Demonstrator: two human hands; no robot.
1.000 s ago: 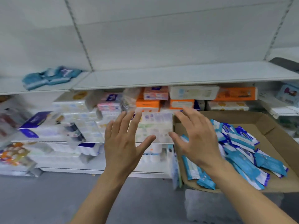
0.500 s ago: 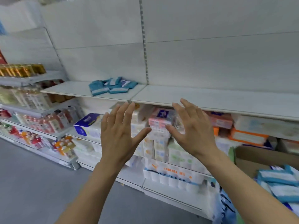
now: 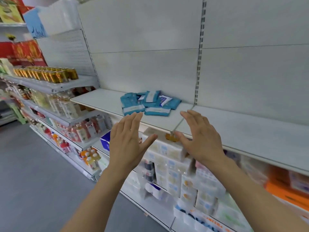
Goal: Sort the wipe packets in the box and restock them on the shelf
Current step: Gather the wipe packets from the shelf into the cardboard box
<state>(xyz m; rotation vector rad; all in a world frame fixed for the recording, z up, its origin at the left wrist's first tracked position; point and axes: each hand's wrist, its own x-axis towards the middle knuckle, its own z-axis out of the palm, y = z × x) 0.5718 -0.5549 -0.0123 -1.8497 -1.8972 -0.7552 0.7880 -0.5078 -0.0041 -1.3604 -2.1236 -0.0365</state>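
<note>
Teal packets: a small loose heap of wipe packets (image 3: 149, 102) lying flat on the shelf (image 3: 103, 102), some overlapping, a couple showing white labels
Shelf: pale board, mostly bare around the heap, with a seam just right of the packets
Left hand (image 3: 127, 139): held up in front of the shelf edge, palm away from the camera, fingers straight and close together, thumb splayed out, holding nothing
Right hand (image 3: 199, 138): same deal, raised beside the left one, fingers loosely spread, empty
Grip check: both are open and not touching the packets; the heap sits just beyond the fingertips, roughly between the two hands
Below: stacked tissue packs (image 3: 168, 156) on the lower shelves, pretty blurry
Off to the left: gold cans (image 3: 48, 74) in a row up top, bottles (image 3: 63, 104) on the shelf under them
Box: can't see it from here
</note>
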